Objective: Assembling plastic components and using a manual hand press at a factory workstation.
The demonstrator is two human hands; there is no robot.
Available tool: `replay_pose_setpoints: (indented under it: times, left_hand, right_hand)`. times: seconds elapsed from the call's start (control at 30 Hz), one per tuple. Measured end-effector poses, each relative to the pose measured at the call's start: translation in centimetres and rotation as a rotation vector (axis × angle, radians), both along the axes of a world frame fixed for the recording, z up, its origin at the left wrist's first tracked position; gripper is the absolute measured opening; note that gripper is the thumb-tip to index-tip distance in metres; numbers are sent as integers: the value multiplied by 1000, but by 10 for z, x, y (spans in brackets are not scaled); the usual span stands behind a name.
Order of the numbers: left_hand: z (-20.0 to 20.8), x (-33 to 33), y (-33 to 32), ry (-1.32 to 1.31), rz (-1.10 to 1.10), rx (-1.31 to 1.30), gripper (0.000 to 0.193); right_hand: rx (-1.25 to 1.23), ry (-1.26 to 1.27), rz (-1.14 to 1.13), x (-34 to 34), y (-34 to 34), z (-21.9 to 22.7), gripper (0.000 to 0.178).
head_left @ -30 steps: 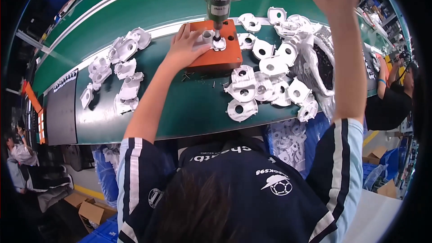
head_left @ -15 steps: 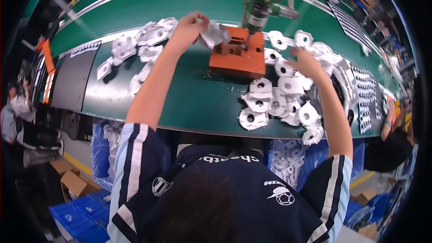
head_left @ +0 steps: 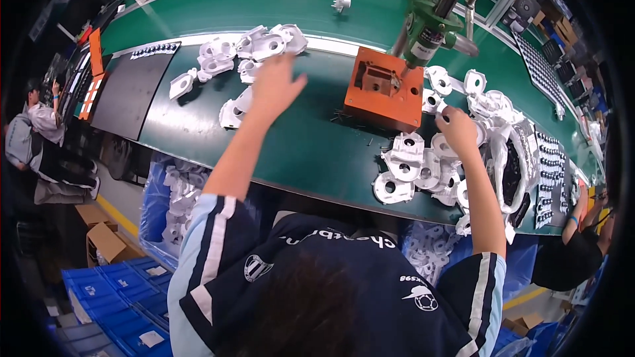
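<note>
My left hand (head_left: 278, 87) is over the left pile of white moulded parts (head_left: 268, 45), its fingers spread and thumb apart, with nothing visible in it. My right hand (head_left: 458, 133) is right of the orange fixture block (head_left: 374, 109), its fingers curled at the edge of a white moulded part with a round hole (head_left: 446, 118); the fingers partly hide the grip. The fixture's recess shows no white part. Above the block stands a green press head (head_left: 423, 33). More white holed parts (head_left: 405, 155) lie in a heap just below my right hand.
A lone white part (head_left: 340, 0) rests on the green belt beyond the rail. At the right lie a clear plastic bag (head_left: 519, 168) and a tray of small dark pieces (head_left: 550, 178). A black mat (head_left: 129, 102) covers the left end. Blue-lined bins (head_left: 155, 208) stand below the table edge.
My left hand has moved left, away from the fixture, and the part it held has left it. My right hand has come back slightly toward me. The whole view has shifted.
</note>
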State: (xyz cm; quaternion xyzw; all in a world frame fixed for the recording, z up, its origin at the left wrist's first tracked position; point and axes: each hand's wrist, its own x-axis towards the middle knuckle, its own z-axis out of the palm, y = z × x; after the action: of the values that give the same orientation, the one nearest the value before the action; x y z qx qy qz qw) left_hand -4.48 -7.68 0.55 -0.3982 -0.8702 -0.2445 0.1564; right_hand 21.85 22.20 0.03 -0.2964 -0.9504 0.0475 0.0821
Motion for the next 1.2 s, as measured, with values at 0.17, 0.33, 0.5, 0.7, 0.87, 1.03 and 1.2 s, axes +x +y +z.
replay_pose_setpoints:
  times: [0.17,0.33,0.5,0.7,0.87,1.03,1.2]
  left_hand:
    - [-30,-2,-75,16,278,-363,57]
    - [-27,5,-74,-38,308,-176,59]
    - [9,65,-42,-907,-173,441,52]
    - [5,174,24,-659,-585,685,46]
    - [2,197,37,-777,-515,875,41]
    - [12,196,37,-701,-519,710,40]
    - [-8,201,34,-775,-506,792,39]
  right_hand:
    - [-125,397,-35,17,13,24,22]
    - [-310,787,4,40,-27,54,20]
    - [-1007,840,131,31,-100,61,32]
    - [-1423,1058,200,-23,-153,29,41]
    - [-1463,1165,256,-26,-179,19,49]
    - [-1330,1279,158,-26,-181,-2,56]
    - [-1427,1162,177,-25,-176,17,54]
